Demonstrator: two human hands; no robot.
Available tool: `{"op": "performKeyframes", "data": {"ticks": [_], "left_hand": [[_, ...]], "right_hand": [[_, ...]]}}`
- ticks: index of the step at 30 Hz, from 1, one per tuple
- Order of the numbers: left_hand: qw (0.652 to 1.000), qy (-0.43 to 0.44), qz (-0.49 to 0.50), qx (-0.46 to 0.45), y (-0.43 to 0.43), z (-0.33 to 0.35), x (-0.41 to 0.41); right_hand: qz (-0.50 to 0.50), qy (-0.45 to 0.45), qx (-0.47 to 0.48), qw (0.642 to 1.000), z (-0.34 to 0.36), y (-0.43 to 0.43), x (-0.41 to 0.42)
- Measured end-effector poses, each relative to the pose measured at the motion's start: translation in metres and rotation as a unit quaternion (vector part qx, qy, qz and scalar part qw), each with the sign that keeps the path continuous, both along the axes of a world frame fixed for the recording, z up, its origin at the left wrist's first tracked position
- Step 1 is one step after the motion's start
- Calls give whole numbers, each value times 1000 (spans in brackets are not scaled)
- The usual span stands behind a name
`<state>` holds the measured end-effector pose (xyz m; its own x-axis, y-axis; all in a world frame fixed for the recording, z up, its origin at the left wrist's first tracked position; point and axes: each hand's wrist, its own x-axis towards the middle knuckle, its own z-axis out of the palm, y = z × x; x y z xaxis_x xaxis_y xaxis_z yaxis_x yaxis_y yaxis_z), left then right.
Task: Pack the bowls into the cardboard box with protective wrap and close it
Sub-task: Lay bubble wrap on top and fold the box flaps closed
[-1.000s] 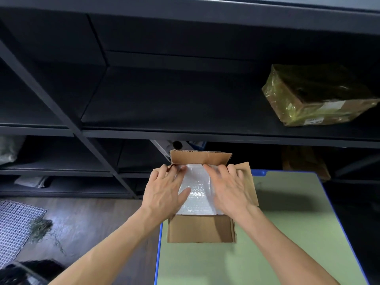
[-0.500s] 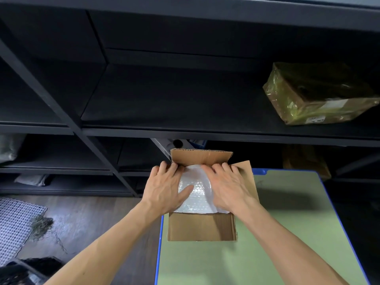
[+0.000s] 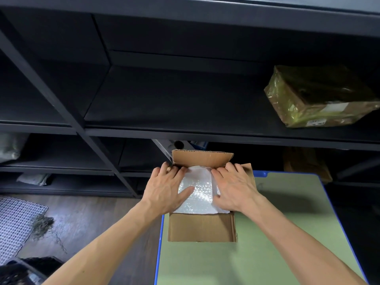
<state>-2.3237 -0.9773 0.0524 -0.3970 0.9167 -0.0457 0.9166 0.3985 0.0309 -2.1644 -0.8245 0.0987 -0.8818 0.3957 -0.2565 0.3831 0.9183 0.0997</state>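
Bubble wrap (image 3: 197, 192) fills the mouth of the cardboard box (image 3: 249, 173). No bowls are visible; presumably they lie beneath it. My left hand (image 3: 166, 190) and right hand (image 3: 234, 190) lie flat on the wrap, fingers straight, gripping nothing. My guess is they press the padding below the rim so the flaps can fold. Far flap (image 3: 202, 159) upright, near flap (image 3: 202, 228) folded out toward me. Box sits at the counter's (image 3: 267, 254) far left corner, near the dark shelf (image 3: 185, 103). A film-wrapped parcel (image 3: 320, 97) rests there, well apart.
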Motion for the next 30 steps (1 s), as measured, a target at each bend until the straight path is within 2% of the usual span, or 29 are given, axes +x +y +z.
{"op": "performKeyframes", "data": {"ticks": [5,13,18,24,30], "left_hand": [[1000,-13,3,-12,-2,0,1],[998,-40,-50,-13,-10,0,-10],[985,-83,-121,-95,-18,21,-28],[969,-78,-136,-191,-7,34,-37],[979,5,-168,-118,-6,37,-35]], "right_hand": [[-1,1,-15,1000,-1,-3,3],[34,-69,-82,994,14,16,9],[49,-113,-94,988,18,23,8],[72,-157,-81,982,21,29,2],[91,-128,-60,986,24,29,1]]}}
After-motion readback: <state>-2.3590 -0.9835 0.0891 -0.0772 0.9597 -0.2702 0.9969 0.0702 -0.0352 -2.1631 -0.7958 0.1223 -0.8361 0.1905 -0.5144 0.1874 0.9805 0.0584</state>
